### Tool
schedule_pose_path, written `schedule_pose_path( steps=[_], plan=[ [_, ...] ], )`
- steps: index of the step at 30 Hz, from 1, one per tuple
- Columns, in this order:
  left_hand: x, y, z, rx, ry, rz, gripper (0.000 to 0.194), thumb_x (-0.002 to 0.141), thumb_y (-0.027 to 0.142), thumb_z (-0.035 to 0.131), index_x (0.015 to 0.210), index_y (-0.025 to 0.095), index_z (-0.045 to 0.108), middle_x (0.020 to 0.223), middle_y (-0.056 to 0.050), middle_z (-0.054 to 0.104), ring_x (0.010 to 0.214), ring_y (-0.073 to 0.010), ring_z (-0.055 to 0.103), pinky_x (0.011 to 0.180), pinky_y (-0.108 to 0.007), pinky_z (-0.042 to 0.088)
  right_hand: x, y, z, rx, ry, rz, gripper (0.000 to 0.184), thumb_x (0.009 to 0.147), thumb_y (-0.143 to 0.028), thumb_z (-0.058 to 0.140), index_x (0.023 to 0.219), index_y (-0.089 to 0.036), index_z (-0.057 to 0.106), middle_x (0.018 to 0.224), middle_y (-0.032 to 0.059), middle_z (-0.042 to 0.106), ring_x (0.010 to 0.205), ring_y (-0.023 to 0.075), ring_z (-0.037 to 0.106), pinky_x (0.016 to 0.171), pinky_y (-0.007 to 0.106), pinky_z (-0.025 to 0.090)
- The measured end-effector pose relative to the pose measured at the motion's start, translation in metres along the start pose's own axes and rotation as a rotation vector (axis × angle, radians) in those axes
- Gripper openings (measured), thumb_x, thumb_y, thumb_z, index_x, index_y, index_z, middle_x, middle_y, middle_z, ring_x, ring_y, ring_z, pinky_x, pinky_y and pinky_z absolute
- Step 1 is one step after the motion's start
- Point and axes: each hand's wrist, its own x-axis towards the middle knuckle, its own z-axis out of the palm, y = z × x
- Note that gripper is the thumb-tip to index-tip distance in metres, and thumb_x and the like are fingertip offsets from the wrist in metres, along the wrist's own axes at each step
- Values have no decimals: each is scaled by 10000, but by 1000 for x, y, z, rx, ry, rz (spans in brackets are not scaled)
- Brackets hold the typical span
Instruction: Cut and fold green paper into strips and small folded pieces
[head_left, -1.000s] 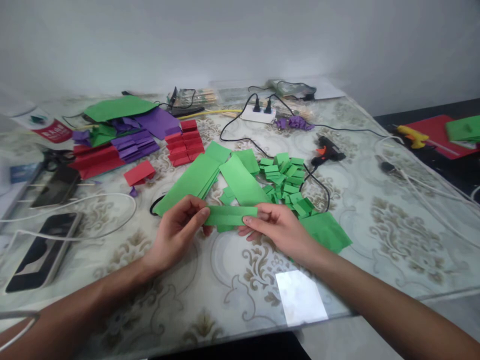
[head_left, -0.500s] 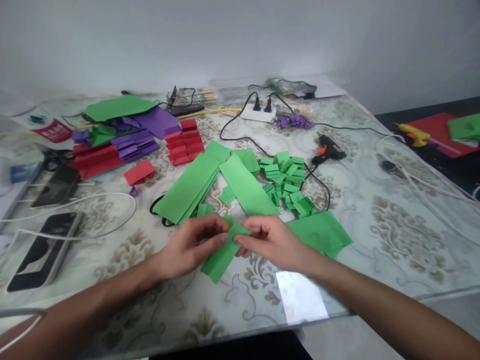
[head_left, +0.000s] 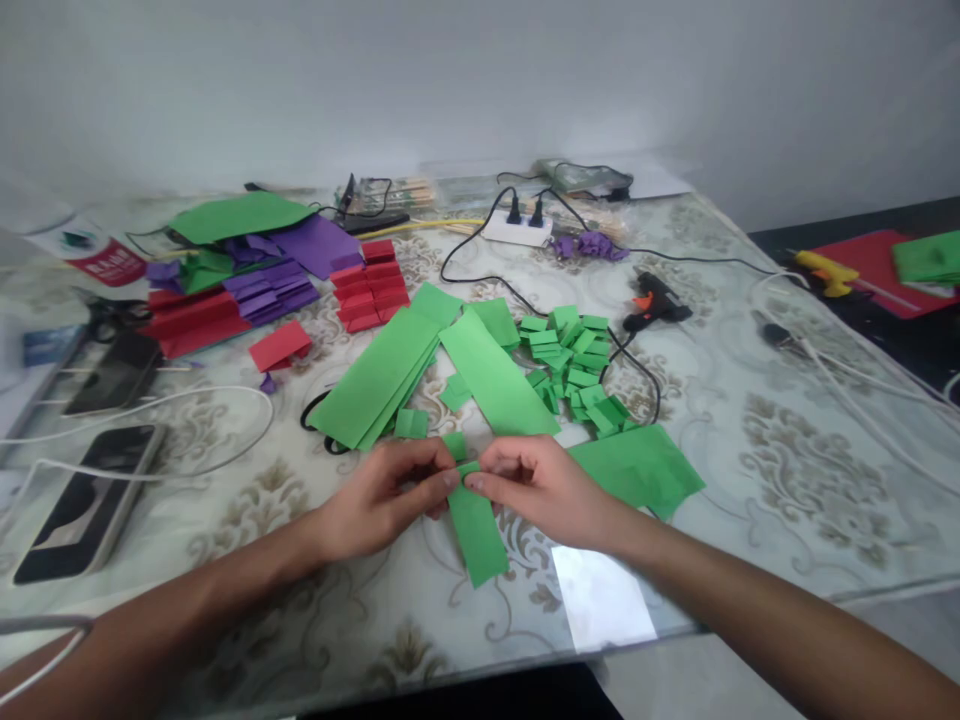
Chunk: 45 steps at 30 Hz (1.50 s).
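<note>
Between my fingertips a green paper strip [head_left: 478,535] hangs lengthwise toward me, its top end pinched and folded over. My left hand [head_left: 397,488] is closed on the strip's left side, thumb on top. On the right side my right hand [head_left: 536,483] pinches the same end. Just beyond lie a stack of long green strips [head_left: 379,380] and a single long green strip [head_left: 495,375]. A heap of small folded green pieces [head_left: 574,365] is behind my right hand, and a wider green sheet [head_left: 649,470] lies partly under my right forearm.
Folded red papers [head_left: 369,290] and purple papers [head_left: 270,290] lie at the back left. A black glue gun [head_left: 656,300] and a white power strip [head_left: 517,230] with cables stand behind. Phones [head_left: 86,505], scissors [head_left: 109,312] and a white cable are at left; a yellow glue gun [head_left: 825,268] is far right.
The green strip was held level between both hands, then turned to point toward me. My hands have come closer together and nearer to me, and the strip's far end is now folded.
</note>
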Motion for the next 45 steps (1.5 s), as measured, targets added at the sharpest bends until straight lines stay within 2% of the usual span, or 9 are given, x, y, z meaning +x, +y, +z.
schedule_pose_path(
  steps=[7,13,17,21,26,35,40,45],
  plan=[
    [-2,-1,-1,68,33,73,299,1040,339,542,822,160,641,685,8,605,641,-116,541,610,-226,421,0,-2,2,10,31,-8,369,837,-488,786,772,-160,628,598,-56,491,551,89,413,501,234,281],
    [-1,1,-2,131,-13,110,297,1033,307,554,790,158,641,699,5,604,647,-116,539,631,-232,417,-1,-5,3,-6,23,-95,310,893,-442,726,800,-156,651,620,-52,482,569,90,412,520,237,297],
    [-1,2,-2,141,-29,111,308,1032,328,546,792,159,637,683,2,594,635,-125,535,617,-239,411,-2,-5,3,17,22,-101,227,886,-360,721,800,-160,655,647,-40,514,602,99,444,547,241,318],
    [-1,4,0,141,-97,113,279,1027,317,545,816,158,635,673,7,575,618,-119,507,586,-229,392,-3,-3,4,8,-23,-81,115,858,-259,701,810,-165,653,673,-32,551,617,103,474,563,239,346],
    [0,5,0,142,-131,143,267,1018,293,551,805,154,632,661,11,551,608,-116,482,576,-234,376,-4,-3,3,-24,-55,-61,84,813,-201,687,762,-164,631,644,-44,530,590,92,449,546,227,343],
    [0,0,-8,119,-38,142,317,1021,301,554,746,159,619,645,-6,598,605,-129,548,595,-247,414,-2,-6,-5,49,56,-25,121,839,-273,701,801,-175,641,662,4,656,630,141,603,595,256,445],
    [0,3,-3,113,-57,120,304,1017,323,552,779,156,640,638,4,577,594,-124,512,568,-238,394,-4,-7,3,19,12,-62,216,836,-352,763,805,-171,648,657,-28,570,609,112,503,556,238,377],
    [-2,5,0,151,-32,112,180,992,274,563,879,157,640,730,-1,588,661,-130,528,612,-226,421,-5,-3,7,-22,-1,-58,133,847,-271,714,792,-169,648,674,-25,578,619,107,501,576,235,393]
  ],
)
